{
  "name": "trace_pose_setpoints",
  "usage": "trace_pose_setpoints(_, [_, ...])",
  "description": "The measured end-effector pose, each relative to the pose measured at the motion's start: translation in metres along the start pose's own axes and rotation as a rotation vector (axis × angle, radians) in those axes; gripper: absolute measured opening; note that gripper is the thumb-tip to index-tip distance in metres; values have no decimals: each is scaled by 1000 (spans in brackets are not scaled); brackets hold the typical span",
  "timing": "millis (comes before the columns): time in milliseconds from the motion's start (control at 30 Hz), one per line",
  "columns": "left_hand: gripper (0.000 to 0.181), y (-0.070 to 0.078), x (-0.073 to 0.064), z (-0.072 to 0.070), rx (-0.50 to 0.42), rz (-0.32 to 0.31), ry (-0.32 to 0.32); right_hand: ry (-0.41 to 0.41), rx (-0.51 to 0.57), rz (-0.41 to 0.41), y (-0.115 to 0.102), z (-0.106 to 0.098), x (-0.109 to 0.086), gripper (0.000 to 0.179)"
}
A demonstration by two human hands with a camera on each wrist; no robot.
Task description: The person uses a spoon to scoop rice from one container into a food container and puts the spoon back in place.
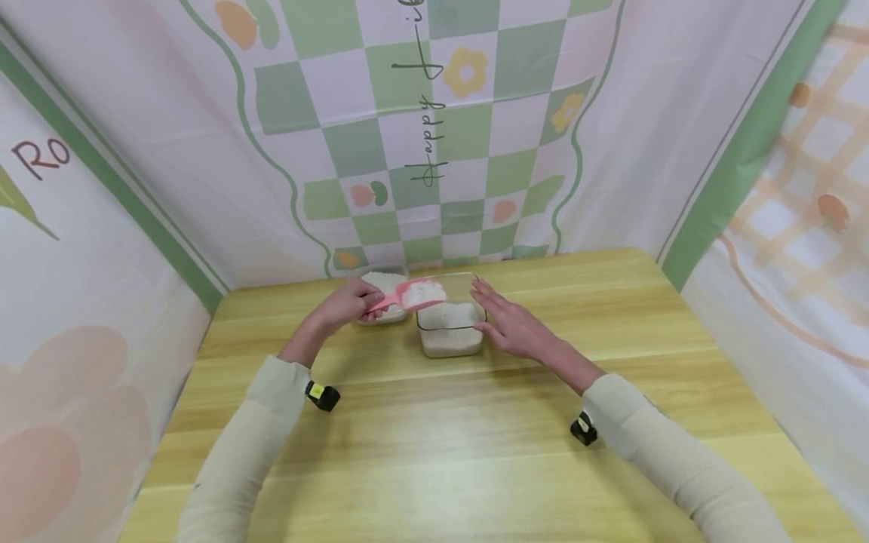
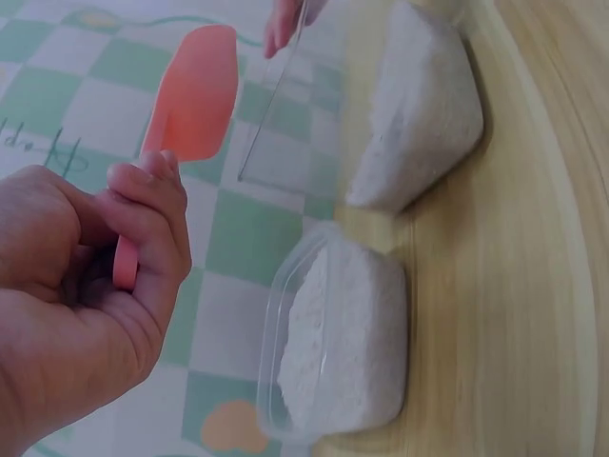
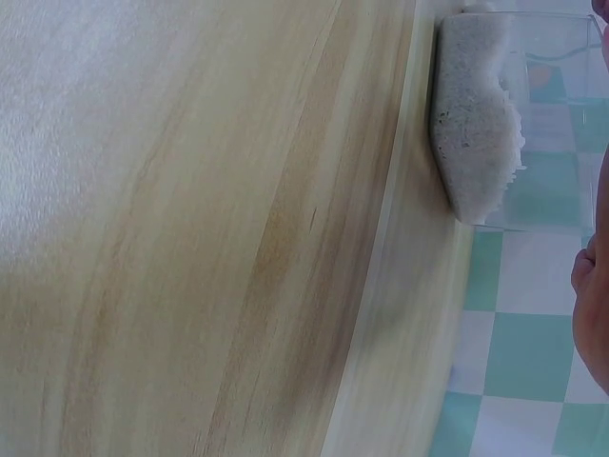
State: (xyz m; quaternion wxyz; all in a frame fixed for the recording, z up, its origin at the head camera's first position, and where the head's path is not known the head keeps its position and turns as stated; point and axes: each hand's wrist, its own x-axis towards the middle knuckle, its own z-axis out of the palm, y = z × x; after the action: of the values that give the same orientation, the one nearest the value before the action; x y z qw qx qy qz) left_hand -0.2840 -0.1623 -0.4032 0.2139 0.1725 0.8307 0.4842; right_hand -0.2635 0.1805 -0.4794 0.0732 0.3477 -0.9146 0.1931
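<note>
My left hand (image 1: 353, 300) grips the handle of a pink scoop (image 1: 422, 294), fingers curled round it. White powdery or grainy stuff lies heaped in the scoop, which hangs over the near-left part of a clear rectangular container (image 1: 451, 343). That container is partly filled with the same white stuff. At its right rim is my right hand (image 1: 519, 329), fingers straight and seemingly touching the edge. Below my left hand stands a smaller clear plastic tub (image 2: 366, 333), also holding white stuff. In the right wrist view only part of the right hand (image 3: 592, 305) shows.
Both containers stand near the back of a wooden table (image 1: 434, 437). Behind them hangs a green-and-white checked cloth (image 1: 414, 151), with printed cloths on both sides. Black wrist cameras sit at the left cuff (image 1: 323, 397) and right cuff (image 1: 584, 430).
</note>
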Motion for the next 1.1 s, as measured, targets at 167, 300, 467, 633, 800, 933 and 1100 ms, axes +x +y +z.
trace_pose_setpoints(167, [35,-3,-7,-9,-2,-25,26,5,6,1,0,0,0,61])
trace_pose_setpoints(300, [34,-8,-11,-16,-5,-49,76,-1,8,1,0,0,0,61])
trace_pose_setpoints(467, [31,-16,-13,-23,26,-68,121,4,7,-3,0,0,0,61])
trace_pose_setpoints(633, [31,-23,-16,-29,107,-99,174,0,7,-4,0,0,0,62])
trace_pose_setpoints(800, [31,-28,-16,-35,221,-126,198,-2,12,0,0,0,-1,61])
trace_pose_setpoints(933, [30,-31,-13,-39,298,-154,210,1,1,-2,1,0,-1,61])
trace_pose_setpoints(1100, [30,-32,-9,-43,344,-199,227,1,-7,-11,1,0,-1,61])
